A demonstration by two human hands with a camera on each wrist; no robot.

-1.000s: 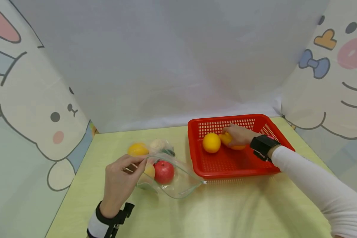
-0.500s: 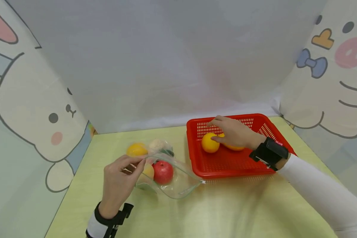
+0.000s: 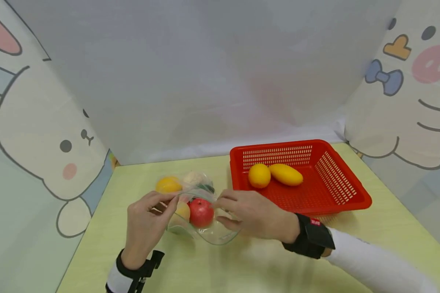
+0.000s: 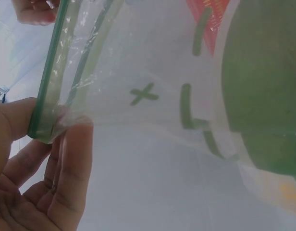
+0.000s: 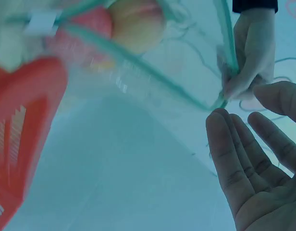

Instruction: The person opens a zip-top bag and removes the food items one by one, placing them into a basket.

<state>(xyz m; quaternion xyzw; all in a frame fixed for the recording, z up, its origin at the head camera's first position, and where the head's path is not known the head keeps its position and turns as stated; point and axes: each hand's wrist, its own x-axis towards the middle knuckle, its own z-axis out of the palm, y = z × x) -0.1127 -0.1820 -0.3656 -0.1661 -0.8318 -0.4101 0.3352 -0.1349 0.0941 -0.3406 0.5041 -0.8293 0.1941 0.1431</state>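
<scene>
My left hand (image 3: 148,224) pinches the left end of the open mouth of a clear zip bag (image 3: 220,235) between thumb and fingers. A green seal strip runs along that mouth, and the left wrist view shows the bag (image 4: 138,101) from close up. Inside are a red pomegranate (image 3: 201,213), a peach (image 3: 179,211), a yellow fruit (image 3: 168,184) and a pale round item (image 3: 192,178). My right hand (image 3: 254,213) is at the bag's right end, hiding the zip slider in the head view. Its fingers look extended and parted in the right wrist view, holding nothing.
A red slotted basket (image 3: 330,175) stands at the right on the pale green table (image 3: 212,268). In it lie a round orange (image 3: 259,176) and a yellow mango (image 3: 287,175), side by side. Printed cartoon panels flank both sides, and a grey-white sheet (image 3: 205,81) hangs behind.
My right hand has let go of the mango, left the basket and come leftward to the bag's right end. Orange and mango lie in the basket. My left hand keeps its pinch.
</scene>
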